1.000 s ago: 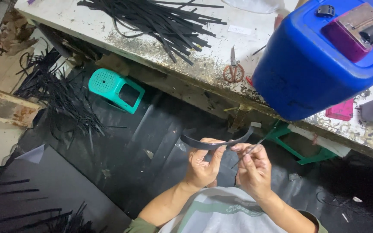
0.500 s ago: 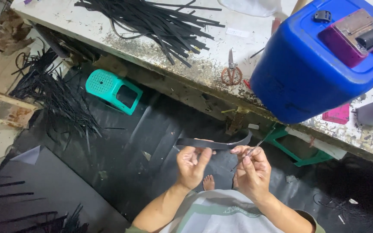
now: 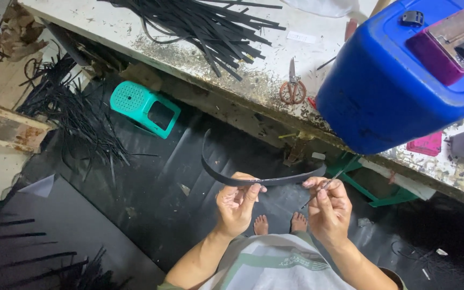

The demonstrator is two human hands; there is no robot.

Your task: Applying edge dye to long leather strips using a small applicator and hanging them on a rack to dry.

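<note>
My left hand [image 3: 236, 203] pinches a long black strip [image 3: 275, 180] between thumb and fingers. The strip runs across to my right hand [image 3: 327, 207], and its left end curls upward away from me. My right hand grips the strip's right end together with a thin metal tool [image 3: 335, 178] that slants up to the right. Both hands are held above my lap, in front of the workbench [image 3: 135, 37].
A pile of black strips [image 3: 210, 24] and red-handled scissors [image 3: 292, 86] lie on the bench. A large blue jerrycan [image 3: 398, 91] stands at its right. A teal stool [image 3: 145, 106] and more strips [image 3: 71, 107] are on the dark floor.
The strip has straightened between my hands and its left end has swung up and out. My hands have spread slightly apart.
</note>
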